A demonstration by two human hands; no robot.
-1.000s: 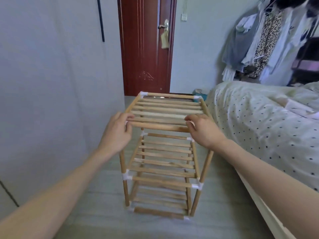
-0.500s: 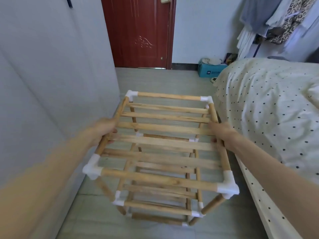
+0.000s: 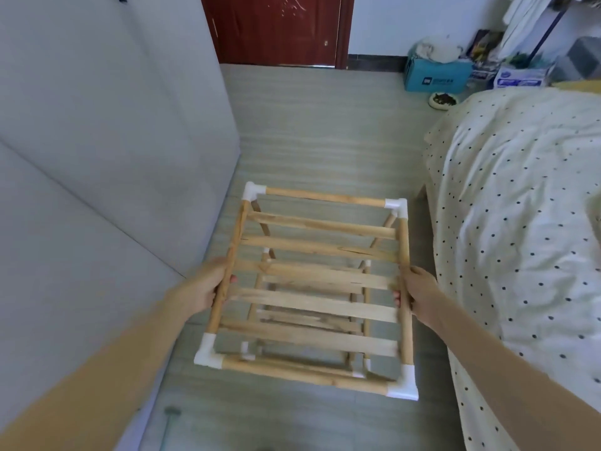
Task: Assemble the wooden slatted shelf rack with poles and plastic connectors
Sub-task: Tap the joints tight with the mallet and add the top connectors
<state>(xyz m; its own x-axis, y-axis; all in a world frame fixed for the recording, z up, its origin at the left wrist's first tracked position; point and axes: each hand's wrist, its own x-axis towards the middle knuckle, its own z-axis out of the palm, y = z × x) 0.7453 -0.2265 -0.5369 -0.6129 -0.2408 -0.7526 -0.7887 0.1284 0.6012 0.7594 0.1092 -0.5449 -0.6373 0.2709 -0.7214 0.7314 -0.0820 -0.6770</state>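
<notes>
Apparently built, with corner connectors (image 3: 403, 385) seated, the shelf rack (image 3: 312, 288) spans between both hands, left hand (image 3: 203, 288) and right hand (image 3: 419, 292) each curled around a top side pole, so next comes setting it down level.

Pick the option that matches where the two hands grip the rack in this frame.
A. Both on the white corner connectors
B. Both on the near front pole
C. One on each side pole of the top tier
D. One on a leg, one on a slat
C: the left hand curls round the left side pole and the right hand round the right side pole of the rack, clear of the white connectors.
</notes>
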